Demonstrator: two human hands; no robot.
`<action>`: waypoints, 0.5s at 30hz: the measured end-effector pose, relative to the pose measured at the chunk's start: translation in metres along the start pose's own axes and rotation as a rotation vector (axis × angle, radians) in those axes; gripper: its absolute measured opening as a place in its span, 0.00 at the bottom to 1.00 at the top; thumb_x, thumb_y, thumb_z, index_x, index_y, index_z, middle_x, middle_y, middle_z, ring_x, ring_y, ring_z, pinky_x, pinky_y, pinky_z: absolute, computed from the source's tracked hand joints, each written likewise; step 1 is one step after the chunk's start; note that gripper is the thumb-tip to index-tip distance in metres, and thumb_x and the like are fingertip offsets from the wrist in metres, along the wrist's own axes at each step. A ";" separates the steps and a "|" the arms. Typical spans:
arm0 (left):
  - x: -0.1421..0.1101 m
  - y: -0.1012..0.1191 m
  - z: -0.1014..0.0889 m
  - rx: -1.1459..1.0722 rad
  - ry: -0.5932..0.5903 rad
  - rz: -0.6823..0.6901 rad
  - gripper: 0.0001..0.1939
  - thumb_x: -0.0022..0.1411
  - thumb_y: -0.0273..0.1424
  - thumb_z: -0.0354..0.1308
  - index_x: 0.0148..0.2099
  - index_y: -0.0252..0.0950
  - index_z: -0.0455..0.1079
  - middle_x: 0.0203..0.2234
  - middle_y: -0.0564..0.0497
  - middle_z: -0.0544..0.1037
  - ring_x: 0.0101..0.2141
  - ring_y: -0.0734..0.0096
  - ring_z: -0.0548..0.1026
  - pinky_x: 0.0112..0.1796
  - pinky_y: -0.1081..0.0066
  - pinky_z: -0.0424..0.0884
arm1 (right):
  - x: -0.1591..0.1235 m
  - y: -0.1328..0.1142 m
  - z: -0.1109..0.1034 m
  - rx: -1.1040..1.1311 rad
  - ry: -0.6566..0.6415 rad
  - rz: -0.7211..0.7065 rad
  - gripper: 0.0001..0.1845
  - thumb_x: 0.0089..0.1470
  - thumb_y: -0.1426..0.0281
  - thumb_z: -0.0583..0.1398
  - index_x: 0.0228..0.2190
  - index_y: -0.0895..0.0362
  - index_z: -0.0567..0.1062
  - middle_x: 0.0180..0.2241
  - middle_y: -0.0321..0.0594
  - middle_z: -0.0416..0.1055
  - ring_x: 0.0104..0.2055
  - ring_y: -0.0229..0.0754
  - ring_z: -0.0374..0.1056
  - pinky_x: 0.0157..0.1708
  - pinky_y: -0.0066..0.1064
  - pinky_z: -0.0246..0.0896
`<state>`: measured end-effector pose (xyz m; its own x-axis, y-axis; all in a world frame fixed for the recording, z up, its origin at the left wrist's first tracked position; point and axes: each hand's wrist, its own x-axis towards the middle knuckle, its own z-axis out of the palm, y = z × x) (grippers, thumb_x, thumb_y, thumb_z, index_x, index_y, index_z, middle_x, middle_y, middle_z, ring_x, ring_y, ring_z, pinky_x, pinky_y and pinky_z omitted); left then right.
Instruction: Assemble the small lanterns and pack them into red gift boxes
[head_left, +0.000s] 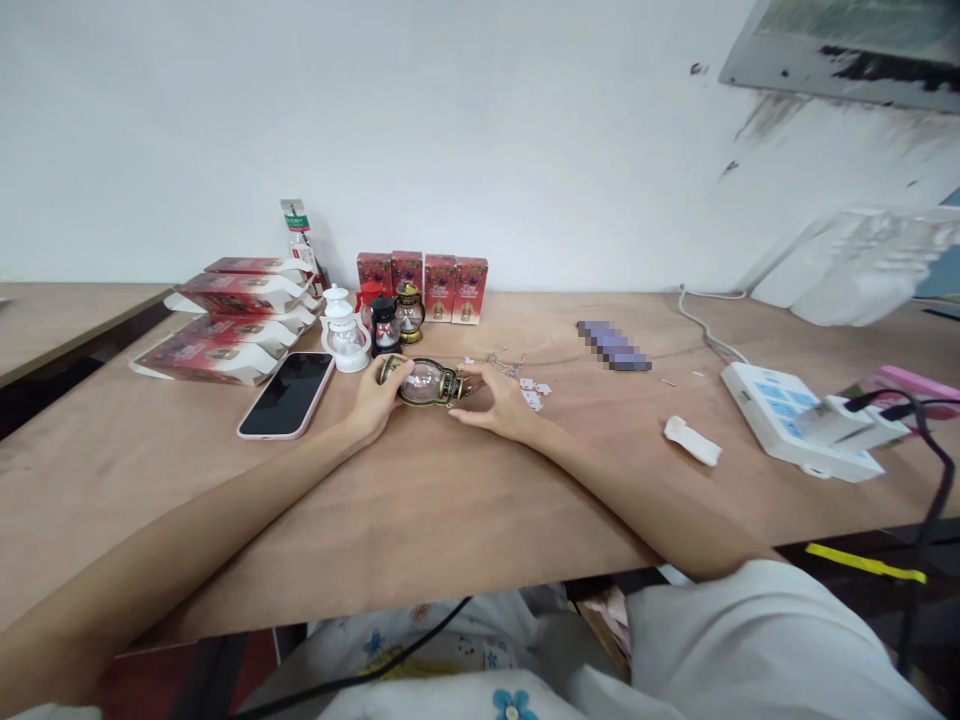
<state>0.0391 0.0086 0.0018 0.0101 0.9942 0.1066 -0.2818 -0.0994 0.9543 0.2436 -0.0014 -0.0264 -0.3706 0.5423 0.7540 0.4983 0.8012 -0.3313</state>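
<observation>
A small bronze-coloured toy lantern (424, 384) with a clear globe lies sideways between my two hands, just above the table. My left hand (373, 402) grips its base end at the left, thumb on top. At the other end, the fingers and thumb of my right hand (501, 403) bracket the lantern's cap; the exact contact is too small to make out. Behind my left hand stand a white lantern (346, 335), a black lantern (385, 328), a red lantern (367, 294) partly hidden, and another bronze lantern (409, 314). Small white tags (534, 392) and metal bits (504, 364) lie beyond my right hand.
Red printed boxes (469, 292) stand by the wall; flattened red cartons (217, 345) are stacked left. A phone (289, 396) lies beside my left hand. Rightward are a pixelated purple item (611, 345), a white piece (691, 441) and a power strip (780, 420) with cables.
</observation>
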 end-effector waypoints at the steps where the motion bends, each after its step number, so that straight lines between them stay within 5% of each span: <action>1: 0.000 0.000 0.000 0.002 -0.001 0.001 0.22 0.38 0.41 0.70 0.34 0.36 0.67 0.30 0.55 0.73 0.32 0.71 0.73 0.29 0.74 0.72 | 0.000 0.000 0.000 0.018 -0.004 0.003 0.27 0.48 0.59 0.65 0.48 0.56 0.66 0.41 0.45 0.73 0.37 0.44 0.73 0.39 0.39 0.71; 15: 0.002 -0.002 -0.001 0.041 -0.028 -0.013 0.22 0.39 0.41 0.68 0.34 0.36 0.68 0.32 0.53 0.73 0.35 0.67 0.74 0.31 0.71 0.73 | 0.000 0.000 -0.001 0.015 -0.013 -0.005 0.28 0.50 0.63 0.63 0.52 0.55 0.64 0.46 0.46 0.72 0.45 0.46 0.71 0.45 0.41 0.70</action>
<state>0.0387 0.0112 -0.0003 0.0408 0.9940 0.1017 -0.2424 -0.0889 0.9661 0.2439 -0.0017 -0.0257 -0.3837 0.5411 0.7483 0.4849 0.8077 -0.3355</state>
